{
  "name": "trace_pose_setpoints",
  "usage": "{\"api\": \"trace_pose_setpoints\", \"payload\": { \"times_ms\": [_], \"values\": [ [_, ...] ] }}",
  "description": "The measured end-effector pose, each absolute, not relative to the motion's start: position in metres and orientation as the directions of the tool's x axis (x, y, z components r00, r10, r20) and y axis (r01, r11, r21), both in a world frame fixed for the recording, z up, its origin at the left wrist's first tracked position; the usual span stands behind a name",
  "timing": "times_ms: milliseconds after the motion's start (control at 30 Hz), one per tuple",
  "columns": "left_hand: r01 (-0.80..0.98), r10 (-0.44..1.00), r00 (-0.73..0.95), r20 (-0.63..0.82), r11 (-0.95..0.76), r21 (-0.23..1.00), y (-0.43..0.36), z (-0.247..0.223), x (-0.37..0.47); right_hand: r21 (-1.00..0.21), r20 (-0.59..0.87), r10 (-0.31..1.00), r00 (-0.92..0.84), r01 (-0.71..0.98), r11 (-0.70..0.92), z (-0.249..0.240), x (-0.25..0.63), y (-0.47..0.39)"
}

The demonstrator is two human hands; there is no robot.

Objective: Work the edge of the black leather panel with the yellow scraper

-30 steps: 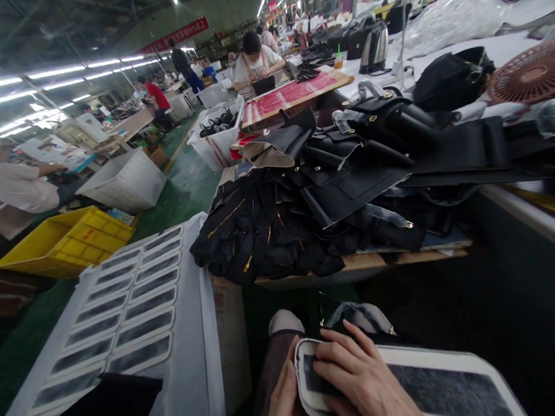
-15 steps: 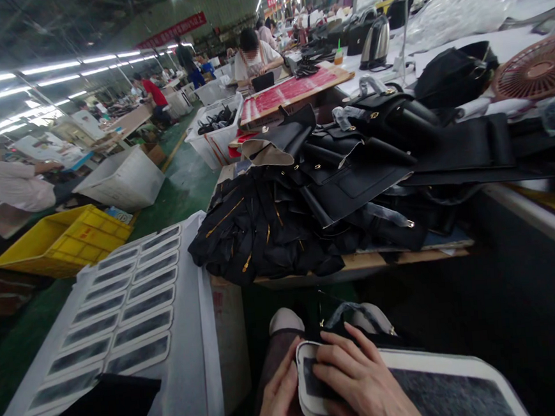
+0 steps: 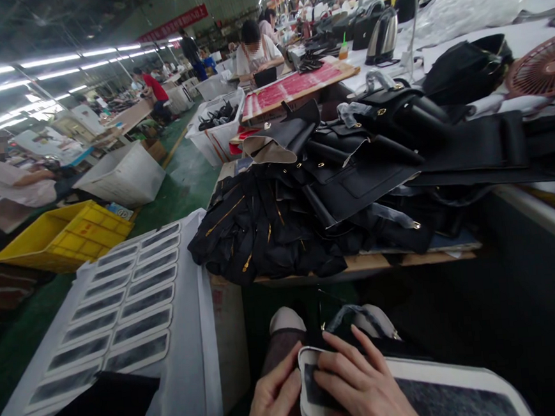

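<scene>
My left hand [image 3: 276,397] pinches the round left end of the board [image 3: 460,393]. My right hand [image 3: 363,381] lies on top, fingers spread and bent; I can't tell if it grips. The board runs long from under it to my right, with a pale rim and speckled dark-grey middle.

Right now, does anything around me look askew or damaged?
Nothing looks clearly damaged. The black piece at lower left lies askew, overlapping the neat rows of white-edged panels; ahead, black zippered fabric is heaped in a loose tangle.
</scene>
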State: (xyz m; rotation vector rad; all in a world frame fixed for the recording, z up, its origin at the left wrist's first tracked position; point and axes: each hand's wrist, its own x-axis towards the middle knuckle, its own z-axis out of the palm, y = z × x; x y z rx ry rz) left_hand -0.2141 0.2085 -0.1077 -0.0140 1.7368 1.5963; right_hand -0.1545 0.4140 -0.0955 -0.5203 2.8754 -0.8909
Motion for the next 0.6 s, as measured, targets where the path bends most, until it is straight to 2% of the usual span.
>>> {"api": "trace_pose_setpoints", "payload": {
  "times_ms": [133, 267, 367, 500, 600],
  "values": [
    [-0.424, 0.489, -0.692, -0.531, 0.32, 0.847, 0.209, -0.101, -0.217, -0.548, 0.067, -0.337, -0.939, -0.317, 0.774, -0.099, -0.153, 0.413],
    [-0.331, 0.443, -0.758, -0.478, 0.37, 0.868, 0.209, -0.102, -0.214, -0.494, 0.224, -0.27, -0.936, -0.348, 0.796, -0.109, -0.147, 0.409],
    [-0.256, 0.454, -0.777, -0.437, 0.405, 0.878, 0.206, -0.11, -0.212, -0.483, 0.291, -0.224, -0.93, -0.345, 0.805, -0.116, -0.144, 0.404],
    [-0.115, 0.536, -0.75, -0.389, 0.473, 0.874, 0.198, -0.125, -0.216, -0.501, 0.436, -0.078, -0.896, -0.314, 0.807, -0.122, -0.145, 0.393],
    [-0.037, 0.571, -0.747, -0.34, 0.475, 0.879, 0.193, -0.136, -0.217, -0.459, 0.473, -0.012, -0.881, -0.258, 0.85, -0.123, -0.148, 0.382]
  ]
}}
